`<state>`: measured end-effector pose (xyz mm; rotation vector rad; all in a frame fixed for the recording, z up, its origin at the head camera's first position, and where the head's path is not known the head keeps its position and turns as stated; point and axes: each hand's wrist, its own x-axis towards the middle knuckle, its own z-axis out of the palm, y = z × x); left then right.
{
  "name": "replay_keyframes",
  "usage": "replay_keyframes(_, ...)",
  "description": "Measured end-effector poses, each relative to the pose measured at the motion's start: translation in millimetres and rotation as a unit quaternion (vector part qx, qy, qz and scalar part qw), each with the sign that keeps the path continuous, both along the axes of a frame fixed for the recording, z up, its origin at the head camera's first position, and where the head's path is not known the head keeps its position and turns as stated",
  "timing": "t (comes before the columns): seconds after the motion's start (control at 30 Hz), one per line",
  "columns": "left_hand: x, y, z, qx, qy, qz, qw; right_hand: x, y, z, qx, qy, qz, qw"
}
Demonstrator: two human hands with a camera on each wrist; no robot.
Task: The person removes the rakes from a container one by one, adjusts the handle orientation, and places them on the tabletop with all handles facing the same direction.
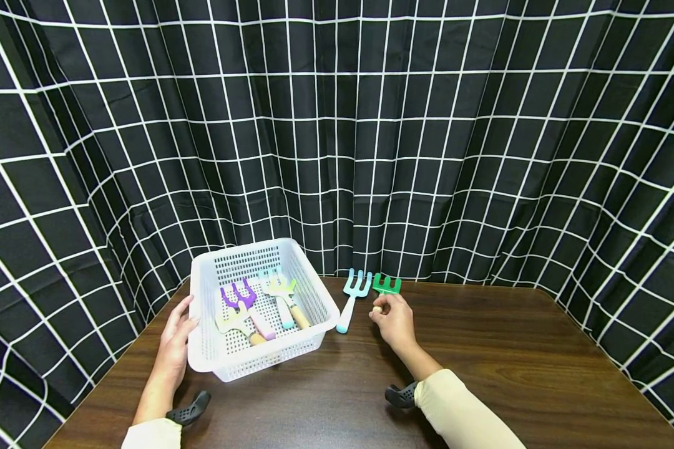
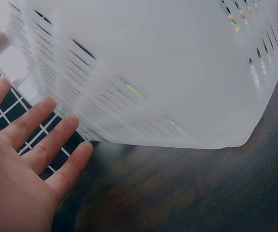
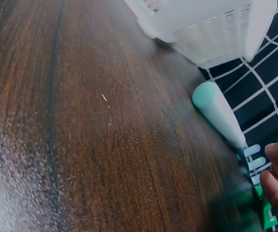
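My left hand (image 1: 174,346) is at the left side of a white plastic basket (image 1: 326,305). In the left wrist view its fingers are spread and fairly straight, with tips against or close beside the slotted wall. Between the thumb and fingers of my right hand (image 1: 395,319) is the handle of a green hand fork (image 1: 386,285), its tines pointing away. The hand covers most of that handle; a pale end shows. Just left of it lies a light blue hand fork (image 1: 356,290) with a white handle, on the table.
Inside the basket lie several small garden tools, among them a purple fork (image 1: 241,296) with a pink handle and a cream tool (image 1: 233,321) with a wooden handle. The brown table (image 1: 483,349) ends at a black curtain (image 1: 427,156) with white grid lines.
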<state>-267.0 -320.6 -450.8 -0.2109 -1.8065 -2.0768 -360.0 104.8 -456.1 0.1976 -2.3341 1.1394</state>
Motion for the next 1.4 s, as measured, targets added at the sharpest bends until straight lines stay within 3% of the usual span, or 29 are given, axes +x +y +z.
replay_keyframes(0.43, -1.0, -0.5, -1.1, 0.001, 0.003, -0.002, 1.0, 4.5, -2.1, 0.5, 0.06, -0.049, 0.004, 0.997)
replay_keyframes(0.7, -0.3, -0.1, -0.9, -0.003, 0.003, 0.001, 1.0, 5.1, -3.4, 0.3, 0.09, -0.051, -0.003, 0.9947)
replay_keyframes(1.4, -0.6, 0.4, -0.5, 0.003, 0.006, -0.004, 1.0, 6.6, -2.1, -0.5, 0.107, -0.067, -0.004, 0.992)
